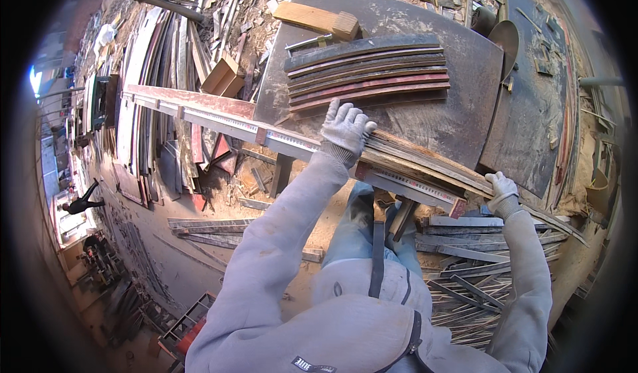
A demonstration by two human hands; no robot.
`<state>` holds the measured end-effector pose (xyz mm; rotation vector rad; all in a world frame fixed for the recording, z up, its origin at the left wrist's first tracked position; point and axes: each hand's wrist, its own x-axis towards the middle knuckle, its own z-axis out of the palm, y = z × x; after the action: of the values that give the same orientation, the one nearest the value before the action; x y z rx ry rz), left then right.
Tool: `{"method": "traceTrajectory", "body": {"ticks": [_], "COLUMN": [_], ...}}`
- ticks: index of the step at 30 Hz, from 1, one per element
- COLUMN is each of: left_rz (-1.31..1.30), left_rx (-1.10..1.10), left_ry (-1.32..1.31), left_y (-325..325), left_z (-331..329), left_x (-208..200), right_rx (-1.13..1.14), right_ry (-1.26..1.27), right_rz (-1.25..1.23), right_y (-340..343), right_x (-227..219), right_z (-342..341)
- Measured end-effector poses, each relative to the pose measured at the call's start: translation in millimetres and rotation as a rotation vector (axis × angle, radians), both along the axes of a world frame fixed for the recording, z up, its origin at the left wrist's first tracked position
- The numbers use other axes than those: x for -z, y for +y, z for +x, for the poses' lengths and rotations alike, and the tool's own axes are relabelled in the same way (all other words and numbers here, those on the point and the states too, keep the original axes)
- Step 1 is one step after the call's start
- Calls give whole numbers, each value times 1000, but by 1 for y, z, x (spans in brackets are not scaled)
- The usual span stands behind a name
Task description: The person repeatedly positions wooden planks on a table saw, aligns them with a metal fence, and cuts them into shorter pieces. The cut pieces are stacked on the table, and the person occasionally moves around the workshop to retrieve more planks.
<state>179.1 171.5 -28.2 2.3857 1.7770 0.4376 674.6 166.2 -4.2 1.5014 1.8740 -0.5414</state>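
Note:
A narrow stack of wooden strips lies along the table's near edge, beside a long rail with a measuring scale. My left hand, in a pale work glove, is closed over the strips' left end, one finger sticking up. At the other end my right hand, also gloved, grips the strips from the near side. Its fingertips are partly hidden. Beyond my left hand, several dark-faced boards, some with reddish edges, lie side by side on the dark tabletop.
A round saw blade stands upright at the table's right side. A thick timber block rests at the far edge. Long planks are piled on the left, and thin offcuts litter the ground by my right arm. Far left, a person is visible.

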Motion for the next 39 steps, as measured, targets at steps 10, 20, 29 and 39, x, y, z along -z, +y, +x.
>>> {"method": "traceTrajectory", "body": {"ticks": [10, 20, 29, 39], "left_rz": [-291, -561, -591, -319], "left_rx": [334, 4, -72, -132], "left_ry": [372, 178, 229, 56], "left_y": [-8, -29, -48, -65], "left_z": [5, 29, 56, 94], "left_x": [16, -2, 15, 31], "right_rx": [-127, -70, -271, -181], "right_ry": [-61, 0, 202, 91], "right_rz": [53, 98, 245, 45], "right_y": [-8, -12, -3, -23], "right_x": [-3, 37, 28, 28], "right_z": [15, -22, 18, 5]}}
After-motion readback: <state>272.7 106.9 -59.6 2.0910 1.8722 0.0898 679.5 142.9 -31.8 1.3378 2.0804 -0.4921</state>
